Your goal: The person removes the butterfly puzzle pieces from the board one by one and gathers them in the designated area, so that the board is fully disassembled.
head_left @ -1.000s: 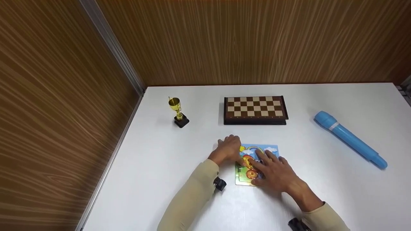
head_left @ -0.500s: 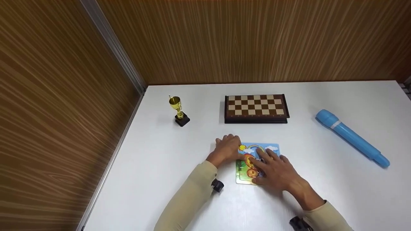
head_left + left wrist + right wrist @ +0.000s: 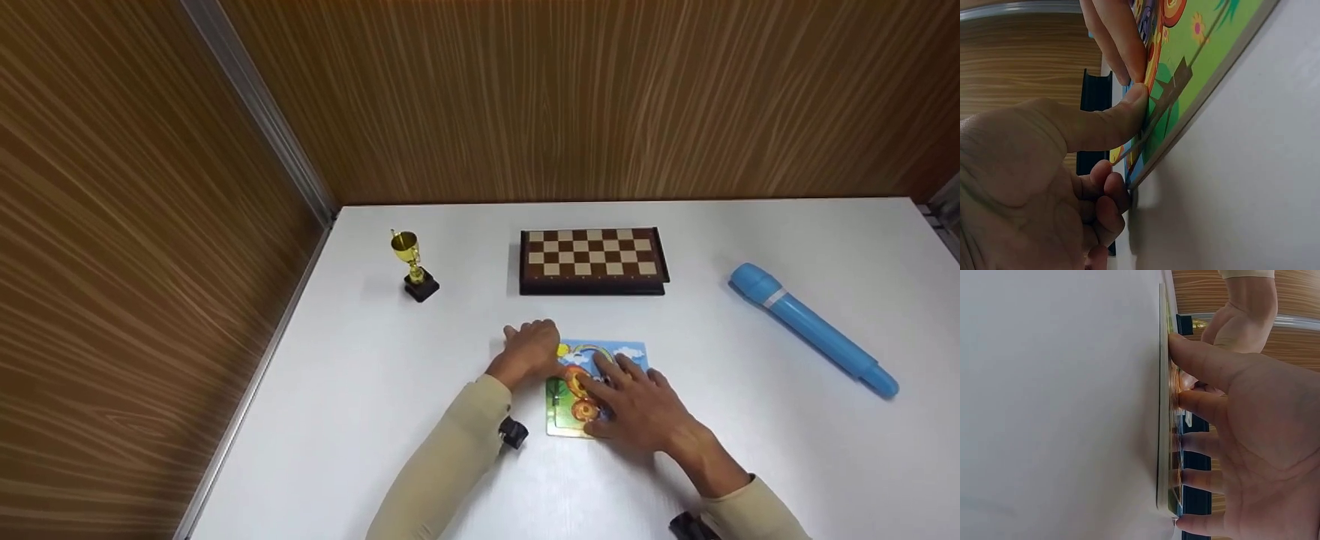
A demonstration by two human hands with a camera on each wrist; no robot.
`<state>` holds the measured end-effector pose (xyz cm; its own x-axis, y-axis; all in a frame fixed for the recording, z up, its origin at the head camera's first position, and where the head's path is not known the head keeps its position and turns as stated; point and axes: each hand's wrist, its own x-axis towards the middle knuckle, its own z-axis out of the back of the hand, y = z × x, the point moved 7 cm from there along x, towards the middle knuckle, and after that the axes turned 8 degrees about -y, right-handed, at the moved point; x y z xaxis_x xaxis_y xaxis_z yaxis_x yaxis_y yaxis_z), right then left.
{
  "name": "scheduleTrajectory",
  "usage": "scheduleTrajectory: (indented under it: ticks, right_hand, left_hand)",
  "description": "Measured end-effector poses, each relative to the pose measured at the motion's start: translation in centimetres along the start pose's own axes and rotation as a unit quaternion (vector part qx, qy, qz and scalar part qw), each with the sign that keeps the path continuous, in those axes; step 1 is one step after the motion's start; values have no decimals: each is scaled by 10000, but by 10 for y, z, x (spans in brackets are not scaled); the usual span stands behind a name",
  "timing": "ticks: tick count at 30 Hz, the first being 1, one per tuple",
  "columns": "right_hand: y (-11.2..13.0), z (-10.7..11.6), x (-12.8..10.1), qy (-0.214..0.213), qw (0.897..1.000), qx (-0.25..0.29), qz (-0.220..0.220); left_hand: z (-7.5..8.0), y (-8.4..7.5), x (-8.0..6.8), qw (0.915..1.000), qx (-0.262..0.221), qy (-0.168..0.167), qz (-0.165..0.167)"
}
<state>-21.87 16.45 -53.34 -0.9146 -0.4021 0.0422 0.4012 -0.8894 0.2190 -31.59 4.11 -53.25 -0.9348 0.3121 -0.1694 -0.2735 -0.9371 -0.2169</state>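
Note:
A colourful picture jigsaw puzzle (image 3: 564,418) lies flat on the white table, with a sun, a rainbow and an orange cartoon figure on it. At its left side my left hand (image 3: 531,351) grips the edge. In the left wrist view, the thumb (image 3: 1123,112) lies on the picture beside the tree, and the other fingers curl at the board's edge. A dark gap shows round the tree part of the picture. My right hand (image 3: 637,405) is spread over the puzzle's right half and hides much of it. Its straight fingertips rest on the surface in the right wrist view.
Behind the puzzle sits a brown and cream chessboard box (image 3: 589,256). A small gold trophy (image 3: 414,266) on a black base stands to the back left. On the right lies a blue microphone-shaped object (image 3: 817,330). Wood-grain panels (image 3: 570,105) border the table's back and left.
The head view shifts slightly. Both hands keep their places on the puzzle, and nothing else visibly moves.

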Motion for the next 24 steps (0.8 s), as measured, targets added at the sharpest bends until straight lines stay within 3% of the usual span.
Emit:
scheduleTrajectory:
  ticks: [10, 20, 24]
  right_hand:
    - [-1, 1, 0, 50, 10000, -22, -60]
    - [1, 0, 0, 62, 10000, 39, -25]
    - [1, -2, 0, 78, 10000, 0, -54]
  left_hand:
    - [5, 0, -5, 9963, -511, -606, -343]
    - [10, 4, -8, 9893, -1049, -940, -369]
    - [9, 6, -13, 9877, -1170, -899, -513]
